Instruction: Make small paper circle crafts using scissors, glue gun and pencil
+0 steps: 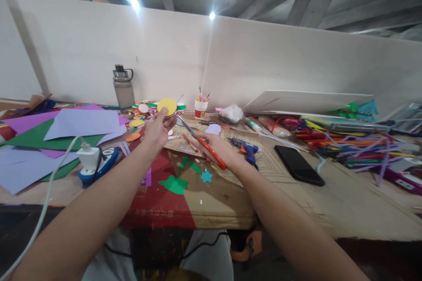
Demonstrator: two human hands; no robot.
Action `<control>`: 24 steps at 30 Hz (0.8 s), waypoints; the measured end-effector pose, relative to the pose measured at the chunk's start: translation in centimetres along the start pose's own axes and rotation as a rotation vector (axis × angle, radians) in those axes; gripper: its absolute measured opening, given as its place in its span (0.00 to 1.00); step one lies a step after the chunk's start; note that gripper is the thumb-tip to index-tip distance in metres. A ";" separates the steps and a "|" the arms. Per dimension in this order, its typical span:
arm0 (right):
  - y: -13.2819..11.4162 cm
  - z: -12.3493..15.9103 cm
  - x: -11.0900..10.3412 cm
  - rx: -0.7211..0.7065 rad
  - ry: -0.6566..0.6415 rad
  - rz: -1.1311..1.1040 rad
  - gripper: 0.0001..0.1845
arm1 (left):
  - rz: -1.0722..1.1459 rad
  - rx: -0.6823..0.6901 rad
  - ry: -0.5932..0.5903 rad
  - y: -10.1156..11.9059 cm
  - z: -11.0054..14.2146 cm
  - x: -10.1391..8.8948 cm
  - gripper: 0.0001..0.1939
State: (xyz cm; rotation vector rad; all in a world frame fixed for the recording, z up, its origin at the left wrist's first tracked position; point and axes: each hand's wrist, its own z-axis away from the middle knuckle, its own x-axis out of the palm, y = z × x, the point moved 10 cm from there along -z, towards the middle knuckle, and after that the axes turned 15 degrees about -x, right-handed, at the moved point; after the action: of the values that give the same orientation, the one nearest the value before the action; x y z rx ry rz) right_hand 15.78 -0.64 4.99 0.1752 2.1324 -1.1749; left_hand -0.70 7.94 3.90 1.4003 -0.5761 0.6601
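My left hand (158, 128) is raised over the table and pinches a yellow paper circle (167, 106) by its lower edge. My right hand (216, 148) grips a pair of scissors with orange-red handles (211, 151). The metal blades (186, 126) point up and left toward the yellow circle and stop just short of it. Below both hands lie green paper scraps (173, 184) and a small teal cut-out (206, 176) on the cardboard-covered table (231, 197).
Purple, lilac and green paper sheets (66, 129) cover the left. A grey bottle (123, 87), a cup of pens (201, 107), a blue glue gun (245, 148), a black phone (298, 165) and a heap of coloured strips (349, 145) stand around. A white plug and cable (88, 156) lie front left.
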 end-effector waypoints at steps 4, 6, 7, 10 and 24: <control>0.5 0.0 0.4 0.053 -0.007 -0.046 0.21 | -0.001 -0.002 -0.001 -0.1 -0.1 0.0 0.03; 0.9 0.0 0.5 0.068 -0.010 -0.059 0.21 | 0.003 0.002 -0.001 -0.1 -0.1 -0.1 0.03; 1.0 0.0 0.5 0.071 -0.010 -0.060 0.21 | 0.005 0.002 -0.001 -0.1 -0.1 -0.1 0.03; 1.1 -0.1 0.5 0.063 -0.009 -0.059 0.22 | -0.003 0.001 -0.012 -0.2 -0.2 0.0 0.04; 1.6 -0.1 0.9 0.089 -0.003 -0.129 0.23 | 0.013 -0.026 -0.006 -0.3 0.1 0.2 0.05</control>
State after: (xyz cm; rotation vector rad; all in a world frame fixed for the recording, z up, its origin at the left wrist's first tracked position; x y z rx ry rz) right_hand 15.77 0.19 3.33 0.0766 2.1165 -1.3445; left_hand -0.37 7.80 3.85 1.3756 -0.5969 0.6562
